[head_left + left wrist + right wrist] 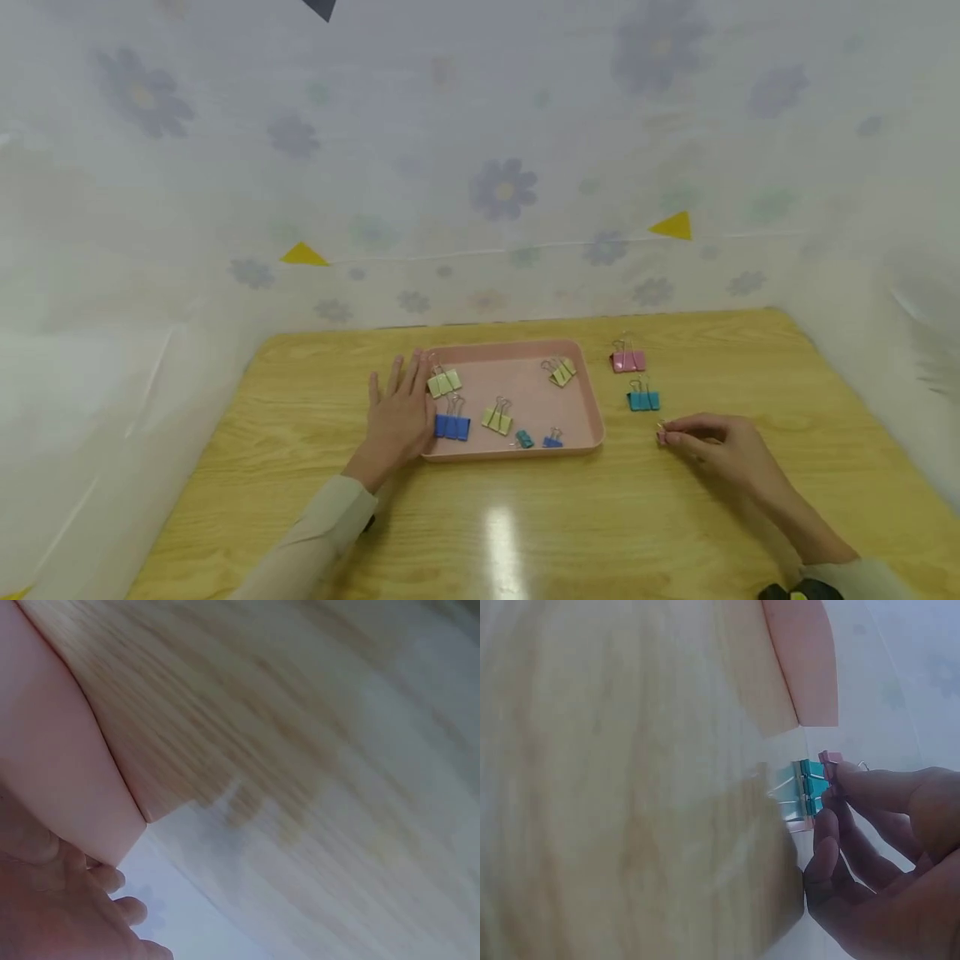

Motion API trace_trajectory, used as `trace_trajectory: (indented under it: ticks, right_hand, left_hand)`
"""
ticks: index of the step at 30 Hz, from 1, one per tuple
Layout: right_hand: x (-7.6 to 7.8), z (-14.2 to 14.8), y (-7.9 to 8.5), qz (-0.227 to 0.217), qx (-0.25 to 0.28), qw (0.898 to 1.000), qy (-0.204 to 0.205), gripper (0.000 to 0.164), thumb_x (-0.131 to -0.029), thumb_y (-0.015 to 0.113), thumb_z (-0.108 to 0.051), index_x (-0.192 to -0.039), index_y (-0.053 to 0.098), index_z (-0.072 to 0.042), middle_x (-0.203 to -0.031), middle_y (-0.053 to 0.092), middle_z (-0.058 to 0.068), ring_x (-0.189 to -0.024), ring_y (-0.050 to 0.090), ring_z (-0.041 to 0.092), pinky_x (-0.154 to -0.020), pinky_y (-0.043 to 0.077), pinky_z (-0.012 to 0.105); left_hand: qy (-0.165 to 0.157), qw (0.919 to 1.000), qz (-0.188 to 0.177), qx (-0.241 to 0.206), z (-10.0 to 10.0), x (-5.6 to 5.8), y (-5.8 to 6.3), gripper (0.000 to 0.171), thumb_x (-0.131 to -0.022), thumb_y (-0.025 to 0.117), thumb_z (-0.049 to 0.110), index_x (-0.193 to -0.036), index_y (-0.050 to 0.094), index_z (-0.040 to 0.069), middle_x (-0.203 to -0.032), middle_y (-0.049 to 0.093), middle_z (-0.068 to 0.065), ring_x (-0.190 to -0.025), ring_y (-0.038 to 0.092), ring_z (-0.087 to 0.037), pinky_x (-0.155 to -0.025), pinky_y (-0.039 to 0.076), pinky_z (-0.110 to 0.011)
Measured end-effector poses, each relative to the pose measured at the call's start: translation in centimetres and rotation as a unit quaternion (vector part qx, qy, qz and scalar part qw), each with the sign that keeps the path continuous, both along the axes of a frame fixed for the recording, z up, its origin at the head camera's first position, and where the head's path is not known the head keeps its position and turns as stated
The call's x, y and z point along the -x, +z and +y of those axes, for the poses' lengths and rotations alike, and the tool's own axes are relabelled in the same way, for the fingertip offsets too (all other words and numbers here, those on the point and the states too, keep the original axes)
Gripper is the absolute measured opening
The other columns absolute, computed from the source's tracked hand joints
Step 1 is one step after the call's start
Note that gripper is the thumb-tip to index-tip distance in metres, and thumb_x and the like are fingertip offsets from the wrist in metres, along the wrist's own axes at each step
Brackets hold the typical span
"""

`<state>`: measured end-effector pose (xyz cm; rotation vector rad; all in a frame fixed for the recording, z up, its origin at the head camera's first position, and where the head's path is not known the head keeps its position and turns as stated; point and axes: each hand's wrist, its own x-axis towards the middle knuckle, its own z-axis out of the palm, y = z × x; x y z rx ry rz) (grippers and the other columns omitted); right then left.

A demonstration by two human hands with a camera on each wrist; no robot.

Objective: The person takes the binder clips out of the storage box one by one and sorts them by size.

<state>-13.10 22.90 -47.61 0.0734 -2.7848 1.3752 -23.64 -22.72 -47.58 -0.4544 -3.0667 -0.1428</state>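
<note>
My right hand [723, 450] pinches a small pink binder clip [661, 436] between thumb and fingertips, low over the table to the right of the tray. In the right wrist view the pink clip's body shows at the thumb tip, overlapping a teal binder clip [814, 787] behind it. My left hand [401, 421] lies with fingers spread and straight against the left rim of the pink tray [510, 457]. Inside that tray are a large blue binder clip [452, 427], several yellow binder clips [497, 418], a small teal clip [524, 439] and a small blue clip [552, 441].
Right of the tray, a larger pink binder clip [628, 360] stands on the wooden table [420, 533] behind the teal one. A flower-patterned white sheet [480, 167] hangs behind the table and along both sides, with yellow triangles [303, 254] on it.
</note>
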Motion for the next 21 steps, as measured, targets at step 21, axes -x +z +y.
trace_trajectory:
  ticks: [21]
  right_hand:
    - [0.73,-0.4,-0.48,0.015,-0.025,0.999,0.02,0.016,-0.094,0.076,-0.021,-0.105,0.081,-0.009,-0.102,0.078,0.005,-0.088,0.071,0.007,-0.077,0.056,0.022]
  left_hand:
    - [-0.013,0.9987,-0.022,-0.045,-0.39,-0.16,0.55,0.061,-0.11,0.031,0.027,-0.165,0.013,0.007,-0.171,0.012,-0.011,-0.156,0.009,-0.038,-0.12,0.006,-0.067]
